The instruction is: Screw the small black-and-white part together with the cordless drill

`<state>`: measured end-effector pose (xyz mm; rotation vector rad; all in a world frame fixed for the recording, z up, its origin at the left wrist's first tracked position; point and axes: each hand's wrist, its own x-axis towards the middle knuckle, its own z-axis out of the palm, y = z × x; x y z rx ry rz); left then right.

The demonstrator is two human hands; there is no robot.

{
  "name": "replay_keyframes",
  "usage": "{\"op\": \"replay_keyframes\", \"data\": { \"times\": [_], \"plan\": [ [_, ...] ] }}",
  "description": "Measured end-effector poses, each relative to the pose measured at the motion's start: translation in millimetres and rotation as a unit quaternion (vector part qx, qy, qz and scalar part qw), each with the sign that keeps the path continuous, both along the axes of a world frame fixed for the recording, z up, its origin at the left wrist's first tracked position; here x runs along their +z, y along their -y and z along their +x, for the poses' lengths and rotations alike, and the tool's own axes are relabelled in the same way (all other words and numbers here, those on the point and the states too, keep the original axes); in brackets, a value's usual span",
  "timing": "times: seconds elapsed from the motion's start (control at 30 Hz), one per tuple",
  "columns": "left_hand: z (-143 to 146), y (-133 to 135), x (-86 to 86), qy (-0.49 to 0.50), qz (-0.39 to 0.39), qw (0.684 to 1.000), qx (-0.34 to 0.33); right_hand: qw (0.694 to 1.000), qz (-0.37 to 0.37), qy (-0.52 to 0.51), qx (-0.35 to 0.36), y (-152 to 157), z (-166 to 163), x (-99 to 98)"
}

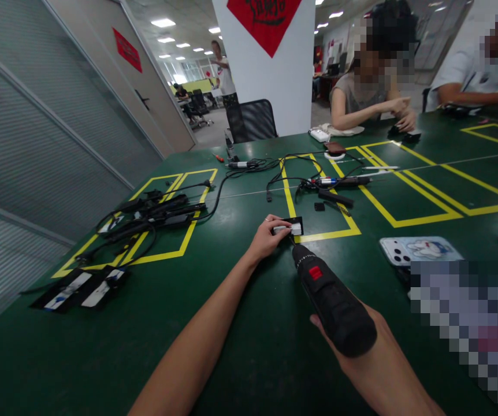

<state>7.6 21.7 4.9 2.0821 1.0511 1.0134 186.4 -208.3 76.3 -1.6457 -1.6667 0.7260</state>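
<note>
My left hand (266, 237) reaches out over the green table (249, 323) and pinches a small black and white part (290, 227) that lies on a yellow tape line. My right hand (361, 346) grips a black electric screwdriver (329, 297) with a red mark. Its tip points at the small part, right next to my left fingers.
Black cables and adapters (153, 211) lie in a yellow box at the left, flat black pieces (82, 289) nearer me. More tools and cables (331, 185) sit ahead. A phone (420, 249) lies at the right. Two people sit at the far side; a chair (253, 118) stands behind.
</note>
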Motion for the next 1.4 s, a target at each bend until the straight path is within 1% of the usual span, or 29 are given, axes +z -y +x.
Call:
{"op": "replay_keyframes", "data": {
  "times": [0.1,0.23,0.3,0.5,0.57,0.8,1.03,1.23,1.4],
  "plan": [
    [-0.8,0.1,0.6,0.005,-0.006,1.000,-0.006,1.000,0.001,0.001,-0.002,0.2,0.7,4.6],
    [-1.6,0.9,1.1,0.017,-0.014,1.000,-0.009,1.000,-0.019,0.003,0.019,-0.8,2.0,18.8],
    [-2.0,1.1,0.8,0.017,-0.019,1.000,-0.006,0.999,-0.024,-0.001,0.026,-1.3,1.9,21.8],
    [-4.1,-0.2,-0.9,0.015,-0.021,1.000,-0.010,0.999,0.018,-0.026,-0.017,-0.2,-1.2,10.3],
    [-4.9,-1.0,-1.2,0.015,-0.022,1.000,-0.015,0.999,0.021,-0.030,-0.024,-0.1,-1.7,9.3],
    [-6.3,-3.2,-4.3,0.036,-0.028,0.998,-0.036,1.000,0.017,-0.011,-0.014,-0.6,0.1,12.1],
    [-6.8,-3.5,-6.4,0.033,-0.035,0.998,-0.030,1.000,0.012,-0.013,-0.014,1.0,1.2,7.3],
    [-6.4,-4.0,-6.5,0.033,-0.039,0.998,-0.021,0.999,0.017,-0.023,-0.021,0.4,0.3,9.7],
    [-6.6,-5.5,-9.3,0.040,-0.040,0.998,-0.028,0.999,0.013,-0.029,-0.018,1.7,1.0,11.0]
  ]
}}
